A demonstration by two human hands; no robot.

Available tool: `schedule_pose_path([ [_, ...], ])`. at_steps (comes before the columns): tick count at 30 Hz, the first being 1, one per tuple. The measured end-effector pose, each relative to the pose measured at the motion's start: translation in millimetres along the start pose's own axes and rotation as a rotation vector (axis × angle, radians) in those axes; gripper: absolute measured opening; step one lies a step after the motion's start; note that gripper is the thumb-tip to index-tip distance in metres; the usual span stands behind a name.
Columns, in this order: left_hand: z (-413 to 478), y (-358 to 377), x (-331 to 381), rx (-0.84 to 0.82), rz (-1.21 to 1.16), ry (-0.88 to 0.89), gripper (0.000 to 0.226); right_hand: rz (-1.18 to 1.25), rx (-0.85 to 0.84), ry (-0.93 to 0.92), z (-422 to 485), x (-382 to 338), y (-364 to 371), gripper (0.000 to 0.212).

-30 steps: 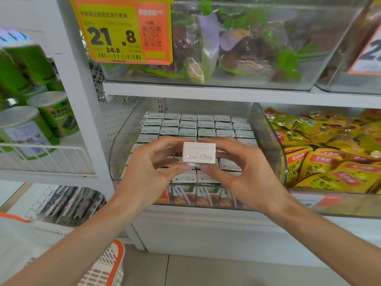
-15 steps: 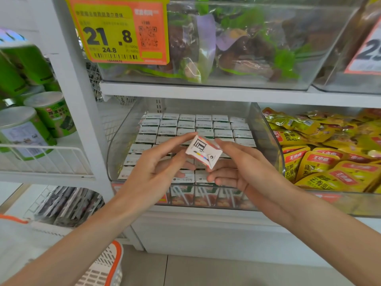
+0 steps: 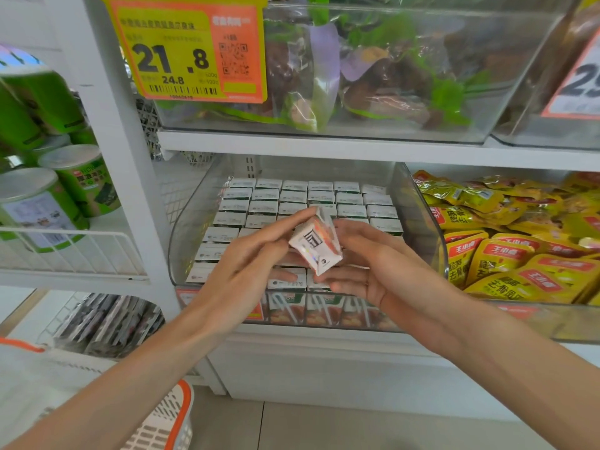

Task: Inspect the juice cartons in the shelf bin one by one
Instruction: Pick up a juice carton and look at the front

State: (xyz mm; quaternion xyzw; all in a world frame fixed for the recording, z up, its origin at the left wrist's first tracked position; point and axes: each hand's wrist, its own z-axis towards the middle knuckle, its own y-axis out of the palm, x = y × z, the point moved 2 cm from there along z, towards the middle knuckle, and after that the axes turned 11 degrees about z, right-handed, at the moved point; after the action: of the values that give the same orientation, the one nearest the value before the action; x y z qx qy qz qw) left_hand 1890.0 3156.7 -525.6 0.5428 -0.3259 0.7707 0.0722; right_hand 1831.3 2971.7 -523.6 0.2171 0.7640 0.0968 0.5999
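Carton (image 3: 316, 245) tipped more upright — pinched btwn left hand (image 3: 246, 261) & right hand (image 3: 373, 264).

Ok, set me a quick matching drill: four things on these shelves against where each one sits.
Things:
1. held carton
2. yellow snack pouches
3. green canisters
4. yellow price tag

Places:
A. wire shelf, far left
B. front of the upper clear bin
C. neighbouring bin, right of the juice bin
D. over the juice bin, between left hand and right hand

Pairs: 1-D, 2-C, 3-A, 4-B
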Motion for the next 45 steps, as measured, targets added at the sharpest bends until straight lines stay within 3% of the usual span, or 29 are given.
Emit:
schedule_pose_path([
  [4,-1.1,-0.7,3.8,-0.007,0.002,0.006,0.037,-0.104,0.023,-0.157,-0.5,-0.9,-1.1,0.034],
  [8,-0.3,-1.2,-1.0,0.082,0.092,-0.024,0.057,-0.232,0.001,-0.32,-0.4,-1.3,-0.7,0.048],
  [23,3.8,-8.8,-14.4,0.22,0.105,0.005,0.053,-0.732,-0.12,-0.705,-0.3,-3.0,10.2,0.047],
  [26,4.2,-8.9,-14.9,0.212,0.085,0.0,0.054,-0.7,-0.085,-0.715,3.5,-6.0,9.8,0.039],
  [31,5.1,-33.5,-31.3,0.304,0.284,-0.123,0.055,-0.633,-0.012,-0.695,19.7,-14.9,6.4,0.037],
  [38,-2.3,-44.3,-46.5,0.291,0.508,-0.132,0.052,-0.784,-0.003,-0.687,51.9,-14.6,16.1,0.039],
  [45,-5.2,-47.1,-50.4,0.231,0.557,-0.113,0.043,-0.982,-0.033,-0.639,66.9,-8.1,19.5,0.04],
])
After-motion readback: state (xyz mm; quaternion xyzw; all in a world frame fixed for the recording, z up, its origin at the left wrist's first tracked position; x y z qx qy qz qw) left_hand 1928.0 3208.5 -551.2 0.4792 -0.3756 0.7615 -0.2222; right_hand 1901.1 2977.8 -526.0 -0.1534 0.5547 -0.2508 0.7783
